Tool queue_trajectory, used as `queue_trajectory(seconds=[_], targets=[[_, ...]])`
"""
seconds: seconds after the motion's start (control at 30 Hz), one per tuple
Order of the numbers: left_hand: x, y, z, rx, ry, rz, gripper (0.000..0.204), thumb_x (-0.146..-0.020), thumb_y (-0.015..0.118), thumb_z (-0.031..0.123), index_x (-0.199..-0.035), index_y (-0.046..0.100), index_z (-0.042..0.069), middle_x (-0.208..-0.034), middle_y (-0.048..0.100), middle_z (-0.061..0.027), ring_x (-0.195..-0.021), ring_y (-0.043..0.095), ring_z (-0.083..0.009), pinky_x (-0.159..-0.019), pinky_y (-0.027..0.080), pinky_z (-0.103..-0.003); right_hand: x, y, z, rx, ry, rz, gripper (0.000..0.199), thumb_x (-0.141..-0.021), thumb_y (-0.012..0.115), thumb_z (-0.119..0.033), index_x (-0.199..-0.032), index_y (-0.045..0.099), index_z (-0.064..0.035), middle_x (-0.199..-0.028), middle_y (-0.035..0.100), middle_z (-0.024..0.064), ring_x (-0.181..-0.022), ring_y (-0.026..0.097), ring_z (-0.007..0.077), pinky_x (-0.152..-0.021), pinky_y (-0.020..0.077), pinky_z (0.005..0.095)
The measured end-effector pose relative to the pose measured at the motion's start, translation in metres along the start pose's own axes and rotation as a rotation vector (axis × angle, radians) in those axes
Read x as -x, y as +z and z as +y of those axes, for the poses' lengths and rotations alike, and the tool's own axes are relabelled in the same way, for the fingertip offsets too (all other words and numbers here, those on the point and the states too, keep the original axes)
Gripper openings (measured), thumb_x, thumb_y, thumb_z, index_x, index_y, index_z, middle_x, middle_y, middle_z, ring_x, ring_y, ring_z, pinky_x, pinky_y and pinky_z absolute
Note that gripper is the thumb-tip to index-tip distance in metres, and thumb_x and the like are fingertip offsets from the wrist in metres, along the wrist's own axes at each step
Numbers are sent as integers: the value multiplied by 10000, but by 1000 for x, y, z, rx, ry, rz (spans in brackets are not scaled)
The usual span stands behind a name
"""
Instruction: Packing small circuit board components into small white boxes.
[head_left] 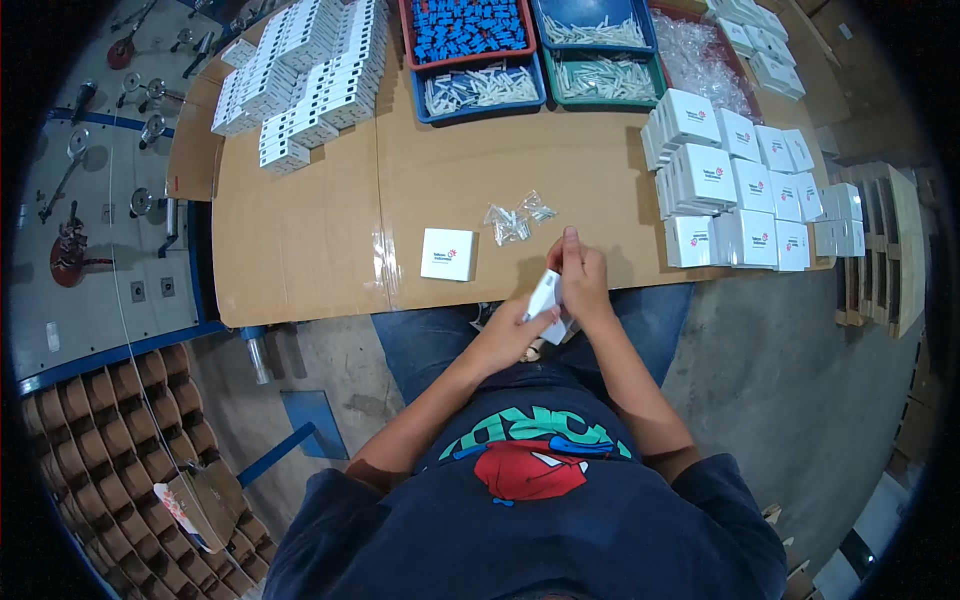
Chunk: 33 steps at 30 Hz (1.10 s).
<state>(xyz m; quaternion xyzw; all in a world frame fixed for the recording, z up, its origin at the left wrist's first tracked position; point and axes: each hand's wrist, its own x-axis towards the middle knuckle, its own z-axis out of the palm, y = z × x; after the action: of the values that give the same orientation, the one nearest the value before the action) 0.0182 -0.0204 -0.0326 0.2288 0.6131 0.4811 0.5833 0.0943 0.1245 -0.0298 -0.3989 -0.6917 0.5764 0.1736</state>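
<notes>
Over my lap, just off the table's near edge, I hold a small white box-shaped piece (543,294) tilted on its side. My left hand (505,338) grips its lower end, with the thumb across it. My right hand (583,277) is closed at its upper right side, fingers bent; part of the piece is hidden behind them. On the table, left of my hands, lies a white square box (447,254) with a red mark. Several small clear plastic bags (511,224) with little parts inside lie just beyond my hands.
Stacked white pieces with dark slots (300,80) stand far left. White square boxes (735,185) are piled at right. Along the back are a red bin of blue parts (534,52), blue and green bins (662,82) of thin white pieces, and clear bags (700,60). Cardboard (320,230) covers the table.
</notes>
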Motion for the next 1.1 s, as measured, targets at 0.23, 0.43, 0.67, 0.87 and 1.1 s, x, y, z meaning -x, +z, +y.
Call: queue_trajectory(seconds=[0.23, 0.43, 0.67, 0.87, 1.1], targets=[[-12, -14, 11, 570, 135, 262, 341, -976, 647, 182, -1261, 587, 4, -1140, 682, -75, -999, 664, -149, -918, 500, -289, 18, -31, 12, -439, 331, -474, 289, -964, 667, -171, -1183, 639, 16, -1036, 698, 78, -909, 663, 127, -826, 538, 264], [-14, -13, 27, 320, 103, 168, 294, -965, 669, 179, -1196, 643, -1, -1066, 706, -59, -974, 659, -128, -874, 514, -276, 22, -51, 34, -484, 325, -407, 228, -941, 691, -133, -1116, 651, 9, -994, 707, 67, -857, 662, 104, -754, 540, 230], [-23, 7, 24, 572, 41, 159, 312, -1006, 613, 250, -1240, 609, 43, -1059, 684, -33, -954, 643, -128, -850, 519, -294, 29, -57, 19, -549, 424, -170, 241, -913, 723, -153, -1094, 661, -6, -960, 698, 36, -828, 644, 105, -723, 516, 244], [-36, 39, 22, 649, -4, 182, 337, -1038, 539, 331, -1230, 587, 58, -1124, 639, -52, -1053, 587, -140, -938, 462, -328, 62, -24, 31, -958, 371, 29, 380, -932, 655, -71, -1289, 542, -5, -1131, 638, 84, -1003, 646, 178, -889, 567, 347], [-52, 35, 5, 74, 79, 54, 446, -1035, 529, 330, -1383, 539, 50, -1118, 644, -25, -963, 561, -90, -841, 433, -255, 56, -91, 46, -909, 187, 451, 416, -916, 681, -67, -1292, 518, 5, -1157, 634, 111, -984, 651, 200, -797, 574, 340]])
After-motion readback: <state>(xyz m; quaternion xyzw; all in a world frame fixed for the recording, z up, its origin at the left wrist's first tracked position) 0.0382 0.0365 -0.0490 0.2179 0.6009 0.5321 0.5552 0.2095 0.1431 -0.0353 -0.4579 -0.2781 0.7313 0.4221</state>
